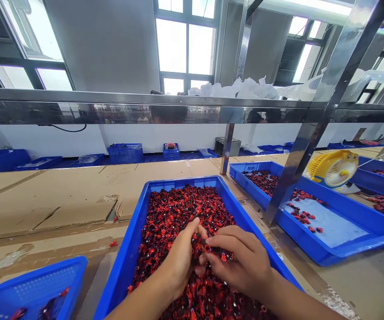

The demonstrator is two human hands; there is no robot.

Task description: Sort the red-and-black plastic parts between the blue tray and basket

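Note:
A deep blue tray lies in front of me, filled with small glossy red-and-black plastic pieces, some with a hollow round end. Over the near half of the heap, my left hand is cupped around a few of these pieces. My right hand meets it from the right, thumb and fingers pinching one small red-and-black piece by its ring-shaped end. The fingertips of both hands almost touch, and the palm side of the left hand is partly hidden.
At lower left stands a blue perforated basket with a few pieces. To the right, behind a metal post, another blue tray holds scattered pieces. A yellow fan stands beyond it. Cardboard covers the table; a metal rail crosses above.

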